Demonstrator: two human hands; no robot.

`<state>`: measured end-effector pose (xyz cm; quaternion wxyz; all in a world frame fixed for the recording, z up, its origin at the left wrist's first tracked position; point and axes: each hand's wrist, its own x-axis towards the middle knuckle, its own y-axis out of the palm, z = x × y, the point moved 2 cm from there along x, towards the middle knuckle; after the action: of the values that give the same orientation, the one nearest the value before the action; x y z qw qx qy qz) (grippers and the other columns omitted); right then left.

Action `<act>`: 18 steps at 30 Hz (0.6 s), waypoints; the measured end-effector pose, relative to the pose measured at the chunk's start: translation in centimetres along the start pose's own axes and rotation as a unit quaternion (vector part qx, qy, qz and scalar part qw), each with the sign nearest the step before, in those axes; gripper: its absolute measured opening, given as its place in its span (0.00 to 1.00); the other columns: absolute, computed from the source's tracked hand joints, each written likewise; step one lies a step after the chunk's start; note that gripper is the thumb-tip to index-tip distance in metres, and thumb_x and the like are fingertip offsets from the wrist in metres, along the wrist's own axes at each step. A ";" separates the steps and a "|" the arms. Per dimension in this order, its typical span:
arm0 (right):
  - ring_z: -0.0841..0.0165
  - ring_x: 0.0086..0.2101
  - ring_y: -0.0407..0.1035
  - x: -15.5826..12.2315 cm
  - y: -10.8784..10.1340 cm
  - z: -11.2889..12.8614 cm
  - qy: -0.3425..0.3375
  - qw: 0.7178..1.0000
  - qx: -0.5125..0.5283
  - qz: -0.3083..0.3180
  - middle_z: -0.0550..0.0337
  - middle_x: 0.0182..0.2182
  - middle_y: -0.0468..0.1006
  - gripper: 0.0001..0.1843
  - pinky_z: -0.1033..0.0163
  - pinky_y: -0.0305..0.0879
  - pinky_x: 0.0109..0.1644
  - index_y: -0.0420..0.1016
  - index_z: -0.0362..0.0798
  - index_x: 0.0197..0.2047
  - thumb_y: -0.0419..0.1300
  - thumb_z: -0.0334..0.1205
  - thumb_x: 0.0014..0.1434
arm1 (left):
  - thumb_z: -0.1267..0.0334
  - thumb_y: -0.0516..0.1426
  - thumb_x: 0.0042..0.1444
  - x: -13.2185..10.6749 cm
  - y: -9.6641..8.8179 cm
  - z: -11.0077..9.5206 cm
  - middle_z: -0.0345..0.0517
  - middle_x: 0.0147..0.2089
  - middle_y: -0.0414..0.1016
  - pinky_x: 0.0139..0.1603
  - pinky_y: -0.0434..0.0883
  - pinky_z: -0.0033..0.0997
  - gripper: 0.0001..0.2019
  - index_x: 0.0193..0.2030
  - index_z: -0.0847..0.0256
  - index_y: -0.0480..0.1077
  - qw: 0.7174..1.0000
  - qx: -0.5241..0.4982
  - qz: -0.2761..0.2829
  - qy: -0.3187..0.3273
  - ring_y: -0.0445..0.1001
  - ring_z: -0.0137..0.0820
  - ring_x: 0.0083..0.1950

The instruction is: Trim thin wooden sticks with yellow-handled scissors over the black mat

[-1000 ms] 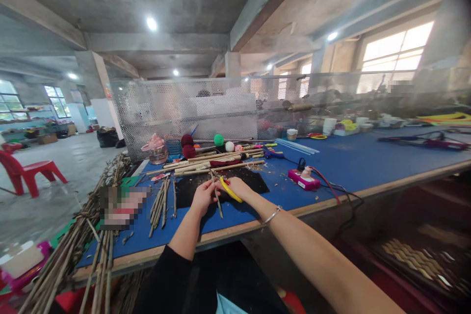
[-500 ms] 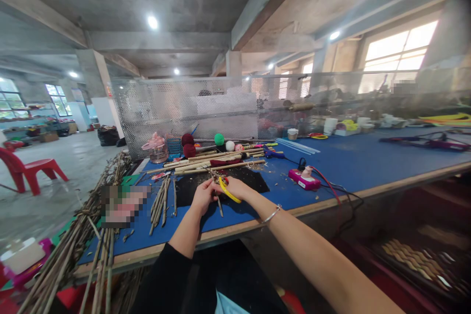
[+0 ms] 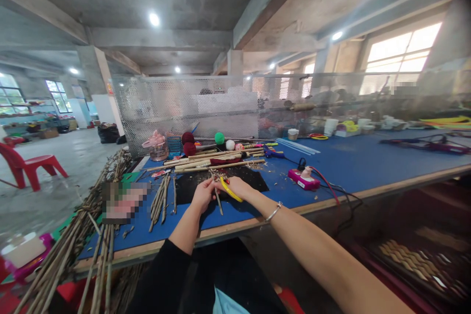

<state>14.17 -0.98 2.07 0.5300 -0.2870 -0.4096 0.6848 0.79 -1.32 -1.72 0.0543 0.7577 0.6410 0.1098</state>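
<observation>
Over a black mat [image 3: 243, 178] on the blue table [image 3: 353, 164], both my hands meet. My left hand [image 3: 203, 194] pinches a thin twig [image 3: 218, 201] that slants down toward me. My right hand [image 3: 239, 187] is closed round yellow-handled cutters [image 3: 229, 189], whose jaws sit at the twig just above my left fingers. A silver bangle [image 3: 273, 212] circles my right wrist.
Cut sticks [image 3: 161, 198] lie left of the mat and long bamboo rods [image 3: 217, 159] behind it, with yarn balls [image 3: 188, 144]. A pink glue gun [image 3: 303, 179] with its cable rests to the right. Bundled branches [image 3: 79, 240] lean off the table's left corner. A mesh screen [image 3: 191, 108] backs the table.
Both hands stay together at the twig with only slight shifts; the head camera has tilted a little.
</observation>
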 end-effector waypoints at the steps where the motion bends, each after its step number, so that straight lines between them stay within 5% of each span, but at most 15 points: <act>1: 0.66 0.32 0.69 -0.1 0.1 0.0 -0.005 1.000 0.002 -0.004 0.55 0.31 0.76 0.29 0.70 0.58 0.30 0.75 0.47 0.36 0.50 0.63 0.48 | 0.62 0.58 0.43 0.0 0.0 0.0 0.41 0.24 0.68 0.15 0.54 0.16 0.18 0.42 0.64 0.70 1.000 0.000 -0.004 -0.005 0.63 0.20 0.20; 9: 0.65 0.31 0.70 0.2 0.7 -1.2 0.044 0.998 -0.024 -0.027 0.52 0.31 0.76 0.31 0.70 0.56 0.27 0.76 0.46 0.34 0.51 0.66 0.45 | 0.61 0.57 0.46 -0.2 0.0 -0.1 0.43 0.25 0.69 0.17 0.57 0.17 0.14 0.40 0.66 0.70 0.999 -0.020 -0.016 -0.032 0.64 0.19 0.20; 18: 0.68 0.29 0.68 1.5 0.8 -1.7 0.037 0.976 0.051 -0.210 0.56 0.27 0.75 0.25 0.69 0.56 0.29 0.73 0.46 0.30 0.53 0.61 0.46 | 0.63 0.60 0.44 -0.1 -0.4 -0.4 0.42 0.27 0.69 0.18 0.58 0.16 0.18 0.44 0.64 0.69 0.994 -0.086 -0.052 -0.039 0.67 0.20 0.24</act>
<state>14.78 0.81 0.61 0.6906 -0.1925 -0.4054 0.5671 0.26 -1.39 -1.45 0.1495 0.7196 0.6651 0.1320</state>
